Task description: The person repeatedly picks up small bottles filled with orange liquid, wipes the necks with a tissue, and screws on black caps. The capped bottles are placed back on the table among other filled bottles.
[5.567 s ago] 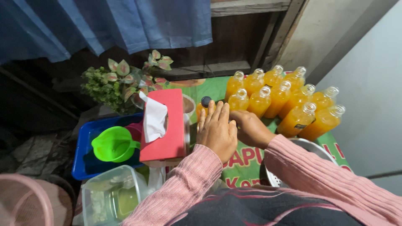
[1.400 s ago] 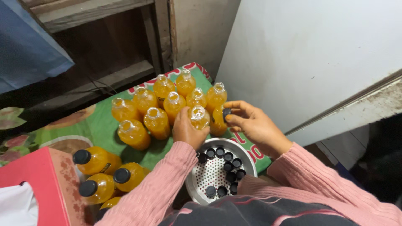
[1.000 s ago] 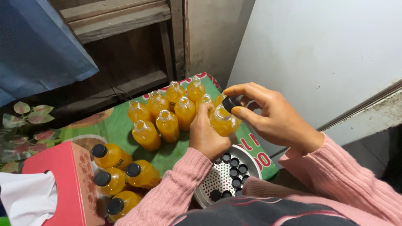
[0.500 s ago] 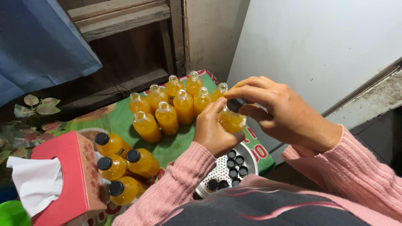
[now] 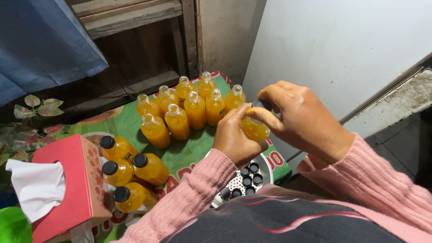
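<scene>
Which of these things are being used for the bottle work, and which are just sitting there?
In use: left hand holding the small orange juice bottle; right hand pressing the black round cap onto it; open orange bottles; metal bowl of black caps; capped bottles.

Lying about: red tissue box; leafy plant; blue curtain.

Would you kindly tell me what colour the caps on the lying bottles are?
Black caps, seen best in the head view, beside the red tissue box.

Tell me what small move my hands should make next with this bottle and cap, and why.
Probably twist the black cap tight. The right hand has it pinched on the neck of the small orange juice bottle, which the left hand grips. Four capped bottles lie finished beside the red tissue box.
</scene>
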